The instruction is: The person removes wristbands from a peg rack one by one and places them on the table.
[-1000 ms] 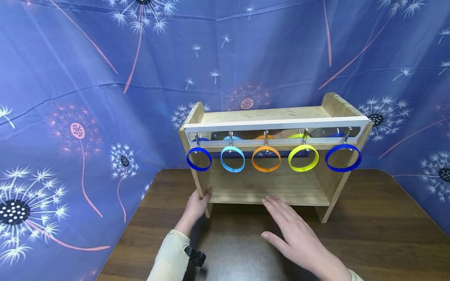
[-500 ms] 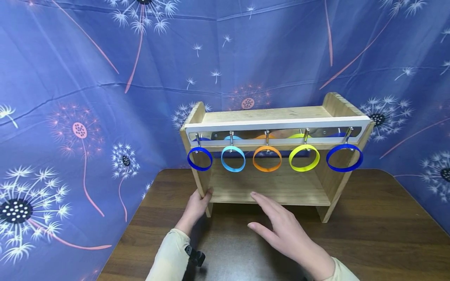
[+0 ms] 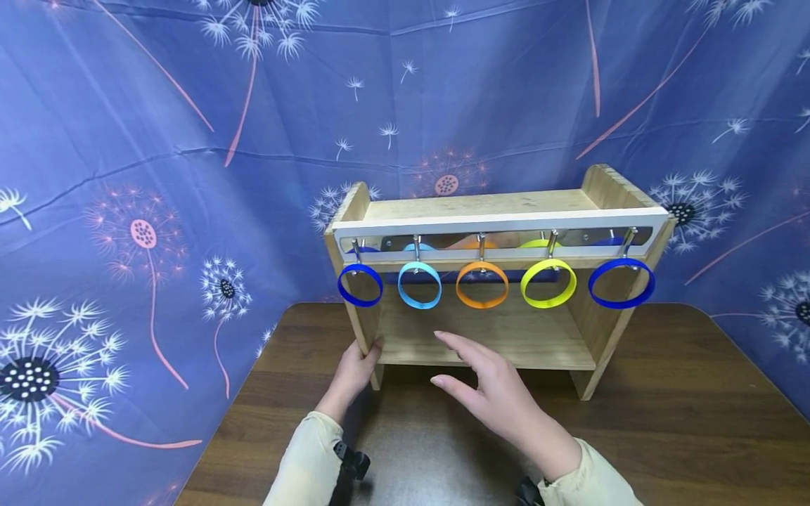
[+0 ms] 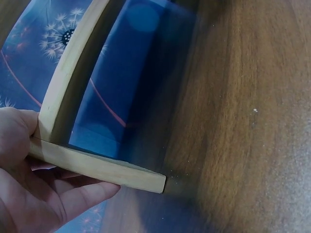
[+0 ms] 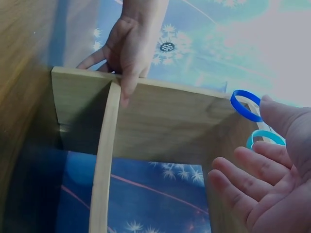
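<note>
A wooden shelf stands on the table, its front rail hung with several coloured rings. My left hand grips the lower part of its left side panel, thumb on the inner face and fingers outside. In front of the lower board, my right hand hovers palm leftward, thumb and fingers apart, holding nothing. Above it hang an orange ring and a light blue ring. The right wrist view shows my right fingers overlapping the light blue ring, with a dark blue ring beside the thumb.
A yellow ring and another dark blue ring hang at the right of the white rail on metal hooks. The dark wooden table spreads around the shelf. A blue dandelion-print cloth hangs behind.
My right hand has moved left and slightly up in front of the shelf, turning from palm down to palm leftward. My left hand has kept its grip on the side panel.
</note>
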Available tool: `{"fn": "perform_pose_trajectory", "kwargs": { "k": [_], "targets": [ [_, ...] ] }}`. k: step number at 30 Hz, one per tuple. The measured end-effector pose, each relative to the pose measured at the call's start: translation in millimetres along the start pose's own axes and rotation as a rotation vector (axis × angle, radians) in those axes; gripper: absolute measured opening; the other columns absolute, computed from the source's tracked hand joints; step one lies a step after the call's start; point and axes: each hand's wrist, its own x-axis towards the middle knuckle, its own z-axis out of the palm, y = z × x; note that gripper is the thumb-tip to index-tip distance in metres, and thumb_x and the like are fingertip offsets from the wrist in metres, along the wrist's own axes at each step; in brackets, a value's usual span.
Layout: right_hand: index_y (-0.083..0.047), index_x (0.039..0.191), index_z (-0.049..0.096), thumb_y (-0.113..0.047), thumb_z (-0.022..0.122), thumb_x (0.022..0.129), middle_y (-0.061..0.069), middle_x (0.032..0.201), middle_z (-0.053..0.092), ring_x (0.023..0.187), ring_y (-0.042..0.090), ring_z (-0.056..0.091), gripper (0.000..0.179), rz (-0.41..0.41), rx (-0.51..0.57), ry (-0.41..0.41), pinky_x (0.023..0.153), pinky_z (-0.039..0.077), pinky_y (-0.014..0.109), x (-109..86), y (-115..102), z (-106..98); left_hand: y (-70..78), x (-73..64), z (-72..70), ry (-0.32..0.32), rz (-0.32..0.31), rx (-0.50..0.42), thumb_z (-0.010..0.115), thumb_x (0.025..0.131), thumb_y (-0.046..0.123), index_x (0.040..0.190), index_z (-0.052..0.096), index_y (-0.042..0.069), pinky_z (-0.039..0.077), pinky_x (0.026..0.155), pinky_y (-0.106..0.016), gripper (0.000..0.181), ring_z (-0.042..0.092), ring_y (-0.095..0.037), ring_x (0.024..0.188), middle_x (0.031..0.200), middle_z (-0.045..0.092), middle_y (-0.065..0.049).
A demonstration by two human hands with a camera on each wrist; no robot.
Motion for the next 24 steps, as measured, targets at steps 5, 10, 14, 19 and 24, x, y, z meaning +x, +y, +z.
{"fn": "perform_pose_trajectory", "kwargs": {
  "k": [5,10,14,19,24],
  "targets": [
    [-0.019,0.134,0.058,-0.023,0.079,0.084,-0.002,0.125,0.064,0.101,0.012,0.064,0.055,0.005,0.061,0.007,0.084,0.053,0.036,6.8,-1.3,2.9,0.2,-0.2,-0.2,-0.009,-0.025,-0.011,0.057,0.100,0.027,0.117,0.062,0.003,0.046,0.091,-0.050,0.030,0.059,-0.030,0.101,0.104,0.065,-0.015],
    [-0.018,0.133,0.059,-0.020,0.079,0.083,-0.004,0.122,0.065,0.101,0.011,0.063,0.054,-0.006,0.107,0.012,0.083,0.053,0.033,12.9,-2.5,6.6,-0.9,1.3,0.8,-0.005,-0.021,-0.013,0.057,0.100,0.027,0.115,0.062,0.004,0.046,0.092,-0.050,0.029,0.058,-0.029,0.101,0.102,0.065,-0.013],
    [-0.017,0.131,0.060,-0.017,0.080,0.082,-0.004,0.120,0.066,0.101,0.012,0.064,0.053,-0.024,0.135,0.025,0.083,0.053,0.032,17.9,-4.5,9.7,-0.8,1.1,1.3,0.001,-0.007,-0.003,0.057,0.099,0.026,0.118,0.062,0.003,0.046,0.091,-0.051,0.030,0.059,-0.030,0.101,0.103,0.066,-0.014],
    [-0.014,0.130,0.061,-0.015,0.080,0.082,-0.002,0.120,0.067,0.101,0.012,0.065,0.052,-0.030,0.175,0.039,0.082,0.054,0.034,24.6,-9.4,13.2,0.3,0.5,1.3,0.001,-0.008,-0.001,0.057,0.099,0.026,0.119,0.061,0.003,0.045,0.091,-0.052,0.031,0.059,-0.032,0.103,0.105,0.065,-0.015],
    [-0.013,0.130,0.061,-0.016,0.079,0.083,-0.001,0.123,0.066,0.101,0.011,0.066,0.050,-0.017,0.202,0.028,0.083,0.054,0.037,33.4,-17.3,15.3,0.4,-0.1,0.4,0.013,-0.011,0.010,0.057,0.099,0.028,0.117,0.062,0.004,0.046,0.090,-0.051,0.030,0.059,-0.032,0.101,0.105,0.065,-0.015]
  ]
}}
